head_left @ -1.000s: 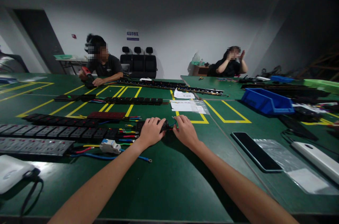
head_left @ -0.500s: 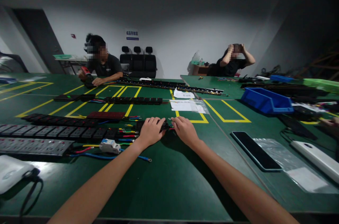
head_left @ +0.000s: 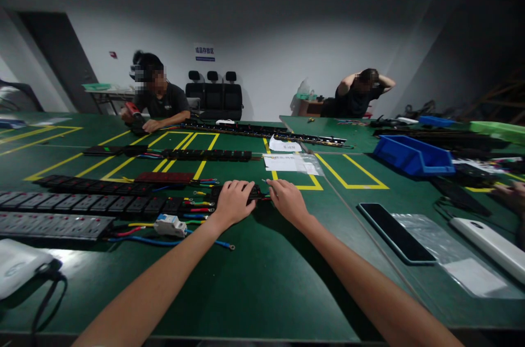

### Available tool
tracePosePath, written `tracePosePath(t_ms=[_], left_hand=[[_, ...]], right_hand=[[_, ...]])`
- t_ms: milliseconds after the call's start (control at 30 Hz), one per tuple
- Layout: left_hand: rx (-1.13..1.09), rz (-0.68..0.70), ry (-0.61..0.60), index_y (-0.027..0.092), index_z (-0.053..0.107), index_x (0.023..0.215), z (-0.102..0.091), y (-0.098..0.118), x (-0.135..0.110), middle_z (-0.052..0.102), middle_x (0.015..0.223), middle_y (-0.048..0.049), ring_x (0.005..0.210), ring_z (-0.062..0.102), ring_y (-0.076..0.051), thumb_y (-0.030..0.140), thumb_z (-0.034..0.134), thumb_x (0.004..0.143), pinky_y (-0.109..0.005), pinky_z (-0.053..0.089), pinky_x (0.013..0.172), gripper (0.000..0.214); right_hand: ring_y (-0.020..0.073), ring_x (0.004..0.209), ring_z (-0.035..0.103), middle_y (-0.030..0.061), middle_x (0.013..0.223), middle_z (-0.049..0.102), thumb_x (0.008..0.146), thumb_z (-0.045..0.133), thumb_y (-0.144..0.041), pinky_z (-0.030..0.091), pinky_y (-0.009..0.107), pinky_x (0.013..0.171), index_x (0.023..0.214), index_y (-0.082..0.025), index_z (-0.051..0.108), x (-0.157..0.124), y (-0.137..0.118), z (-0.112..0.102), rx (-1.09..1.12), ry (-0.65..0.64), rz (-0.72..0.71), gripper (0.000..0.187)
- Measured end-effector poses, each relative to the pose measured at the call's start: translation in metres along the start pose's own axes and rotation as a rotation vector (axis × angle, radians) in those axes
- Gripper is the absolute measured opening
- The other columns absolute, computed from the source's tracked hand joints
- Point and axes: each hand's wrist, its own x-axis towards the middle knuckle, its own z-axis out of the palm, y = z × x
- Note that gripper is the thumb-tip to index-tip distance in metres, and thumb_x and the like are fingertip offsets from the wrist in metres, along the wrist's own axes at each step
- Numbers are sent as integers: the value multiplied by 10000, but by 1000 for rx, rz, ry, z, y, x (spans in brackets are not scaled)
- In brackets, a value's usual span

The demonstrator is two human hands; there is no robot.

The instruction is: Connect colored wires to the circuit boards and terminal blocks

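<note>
My left hand (head_left: 233,202) is curled over a small black socket module (head_left: 253,192) on the green table (head_left: 262,276), gripping it. My right hand (head_left: 287,200) sits just right of that module, fingers pinched at its end where thin coloured wires (head_left: 267,198) come out. Left of my hands lie long black power strips (head_left: 94,205) with red, yellow, green and blue wire tails (head_left: 197,205). A small white circuit breaker (head_left: 170,225) lies nearer me, with a blue wire (head_left: 213,243) running past it.
A dark phone (head_left: 396,233) and clear plastic bags (head_left: 451,259) lie to the right, with a blue bin (head_left: 412,155) behind. Papers (head_left: 289,163) lie ahead. Two other people sit at the far side, one (head_left: 158,98) holding a red tool. A white pouch (head_left: 16,269) sits at left.
My hands have barely shifted on the module; the right hand edged slightly toward it. The far right person raised both arms from in front of the face to behind the head.
</note>
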Motion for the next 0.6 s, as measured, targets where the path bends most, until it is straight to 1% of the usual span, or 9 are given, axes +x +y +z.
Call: tracePosePath(t_ms=[133,200,300,367,433,500,600], left_hand=[[3,-18,-4,199,566,1358,2,0,-1,646,1236,-121,1141,553,-294,391,579,906,-442,381,971,491],[3,-18,-10,207,563,1364,2,-1,-1,646,1229,-121,1136,553,-295,394,576,908,-443,382,964,493],[4,-15,-16,209,556,1373,2,-1,-1,645,1228,-119,1130,554,-293,397,562,917,-441,383,959,493],[7,-17,-18,207,554,1374,2,-1,-1,644,1227,-118,1128,554,-292,401,560,919,-439,384,959,495],[8,-17,-17,204,552,1374,1,-1,-1,643,1228,-117,1126,554,-292,406,565,916,-437,385,958,501],[7,-16,-14,200,552,1372,1,-1,-1,644,1226,-117,1120,555,-291,406,565,917,-436,386,957,500],[5,-13,-12,196,556,1366,1,-1,-1,647,1220,-116,1111,557,-287,404,553,925,-433,387,955,488]], right_hand=[[219,938,664,88,1036,736,954,439,-142,466,315,815,1155,-204,672,-2,8,5,67,34,54,314],[215,939,664,86,1023,736,938,442,-139,470,308,804,1108,-204,667,-3,13,9,107,57,87,290],[205,873,664,78,974,732,940,470,-209,467,296,761,1037,-204,651,-4,17,12,185,119,144,206],[195,800,658,63,911,725,951,505,-316,454,286,718,973,-210,643,-4,17,11,241,164,203,175],[189,741,647,48,837,713,955,523,-439,430,277,668,894,-218,633,-3,18,10,298,183,273,255],[187,688,632,37,770,696,964,490,-523,405,275,634,833,-222,618,-3,20,10,363,186,338,353],[189,635,611,33,719,679,987,411,-547,403,279,627,815,-222,601,-2,26,13,470,208,404,414]])
